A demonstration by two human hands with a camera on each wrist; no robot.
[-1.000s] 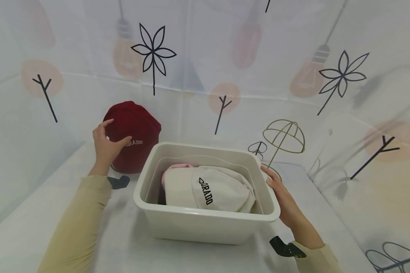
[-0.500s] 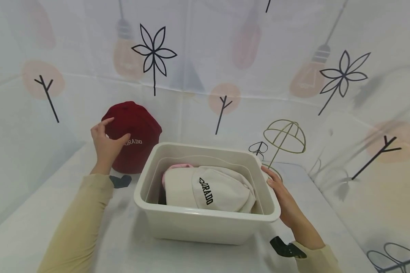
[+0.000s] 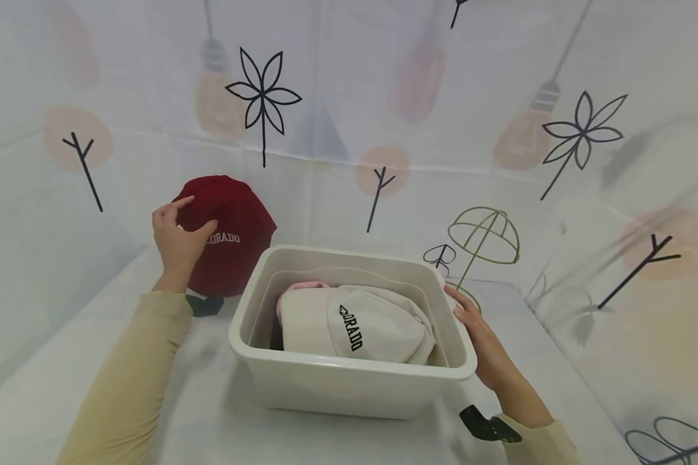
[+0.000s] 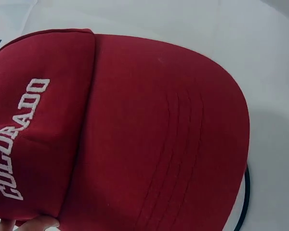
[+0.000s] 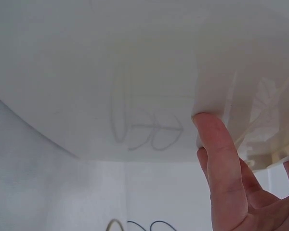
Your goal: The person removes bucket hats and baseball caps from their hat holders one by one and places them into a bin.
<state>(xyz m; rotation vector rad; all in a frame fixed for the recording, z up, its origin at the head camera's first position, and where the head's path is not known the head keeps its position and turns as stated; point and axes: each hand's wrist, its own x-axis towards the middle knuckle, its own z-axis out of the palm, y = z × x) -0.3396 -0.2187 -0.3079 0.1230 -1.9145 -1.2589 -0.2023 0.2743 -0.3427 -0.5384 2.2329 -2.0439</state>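
Observation:
A red baseball cap with white COLORADO lettering stands at the back left, brim down, close to the backdrop. My left hand grips its left side, thumb and fingers curved round the crown; the thumb covers the first letters. In the left wrist view the cap fills most of the picture, with fingertips at its lower edge. My right hand rests against the right side of a white plastic bin, its fingers touching the outer wall just under the rim. A cream cap lies inside.
A bit of pink cloth and something dark show beside the cream cap in the bin. The bin stands on a white table covering. A printed backdrop rises behind and at both sides.
My left hand has shifted slightly to the left, and the lettering on the red cap has moved a little left and up with it. My right hand and the bin keep their places.

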